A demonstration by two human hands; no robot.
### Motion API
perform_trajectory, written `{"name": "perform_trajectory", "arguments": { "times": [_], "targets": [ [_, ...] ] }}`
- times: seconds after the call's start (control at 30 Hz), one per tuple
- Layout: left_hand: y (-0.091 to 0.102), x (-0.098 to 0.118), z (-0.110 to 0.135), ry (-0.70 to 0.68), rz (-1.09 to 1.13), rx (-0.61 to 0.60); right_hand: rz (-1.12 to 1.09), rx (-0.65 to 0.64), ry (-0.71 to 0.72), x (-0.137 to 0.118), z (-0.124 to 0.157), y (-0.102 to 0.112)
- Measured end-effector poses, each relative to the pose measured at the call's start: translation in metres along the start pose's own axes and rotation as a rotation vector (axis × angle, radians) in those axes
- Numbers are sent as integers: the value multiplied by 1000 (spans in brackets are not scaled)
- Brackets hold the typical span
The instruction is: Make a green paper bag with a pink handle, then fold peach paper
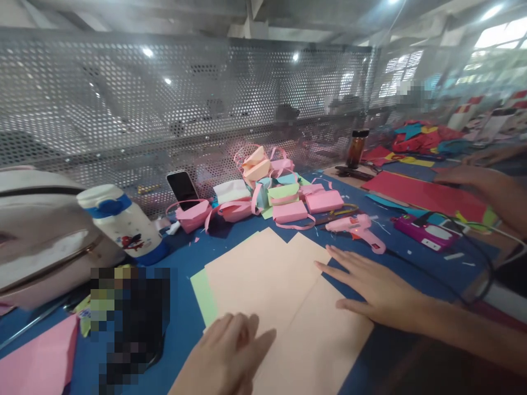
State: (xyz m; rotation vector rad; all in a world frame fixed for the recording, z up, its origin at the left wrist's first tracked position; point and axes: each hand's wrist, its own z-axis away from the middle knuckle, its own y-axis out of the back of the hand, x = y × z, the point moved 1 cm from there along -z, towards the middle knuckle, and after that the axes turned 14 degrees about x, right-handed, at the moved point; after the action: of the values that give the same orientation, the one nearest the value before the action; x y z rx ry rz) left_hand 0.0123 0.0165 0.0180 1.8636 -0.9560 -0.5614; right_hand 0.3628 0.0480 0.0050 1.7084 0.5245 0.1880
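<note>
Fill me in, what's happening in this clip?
A person is handling peach sheets on a blue table. The right hand is spread flat at their right side; the left hand, fingers curled, is at the near left, on or just over them. A green sheet peeks out beneath. Small paper bags sit beyond, and a glue gun lies past the right hand. Another person's arm is by a red sheet.

The peach sheets (247,269) are smooth, matt paper, as is the red sheet (424,192). The small bags (290,211) look like folded matt paper. The glue gun (364,222) and power strip (426,231) are smooth plastic. 1 phone (183,186) has a glossy, glass-like face. The divider (185,82) is punched metal, dully shiny. The table (181,307) looks matt.
</note>
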Motion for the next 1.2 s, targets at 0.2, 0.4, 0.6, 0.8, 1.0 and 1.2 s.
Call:
{"name": "perform_trajectory", "arguments": {
  "times": [0.2,0.4,0.6,0.8,1.0,1.2],
  "targets": [
    [-3,-19,15,352,94,13,83,218,184,-29,-23,28],
    [-8,-23,16,431,115,-35,-132,19,433,-49,-95,29],
    [7,-15,1,536,146,-62,-202,-111,407,-43,-131,12],
    [20,-13,-13,590,178,-100,-216,-137,370,-45,-134,14],
    [17,-18,-14,586,194,-88,-215,-123,328,-53,-130,23],
    [20,-15,-14,595,209,-93,-246,-110,291,-57,-125,31]
  ]
}}
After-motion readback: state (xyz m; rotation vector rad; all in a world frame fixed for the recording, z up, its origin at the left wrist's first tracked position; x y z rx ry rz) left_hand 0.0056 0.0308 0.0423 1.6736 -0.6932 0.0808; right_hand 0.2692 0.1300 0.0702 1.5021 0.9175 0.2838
